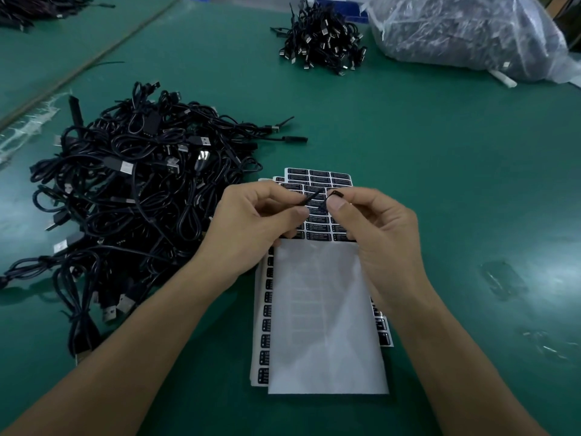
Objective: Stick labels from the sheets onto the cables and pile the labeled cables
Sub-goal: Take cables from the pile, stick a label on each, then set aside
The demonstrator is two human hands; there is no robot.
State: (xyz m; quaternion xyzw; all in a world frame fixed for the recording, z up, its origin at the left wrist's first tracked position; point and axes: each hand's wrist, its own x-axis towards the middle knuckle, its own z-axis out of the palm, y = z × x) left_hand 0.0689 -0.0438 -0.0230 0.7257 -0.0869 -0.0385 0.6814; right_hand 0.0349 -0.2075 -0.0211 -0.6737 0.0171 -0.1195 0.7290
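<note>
- White label sheets of small black stickers (327, 309) lie flat beneath the hands.
- Left hand (254, 221) and right hand (374, 225) both pinch a thin black cable (312, 199) above the sheets; it looks light and limp, best held close-set.
- Tangled black cable heap (135, 190) lies left.

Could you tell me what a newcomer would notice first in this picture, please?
First, the left hand and right hand at centre, pinching a thin black cable above the label sheets. Next, the large tangle of black cables to their left, then the clear plastic bag at far right.
</note>
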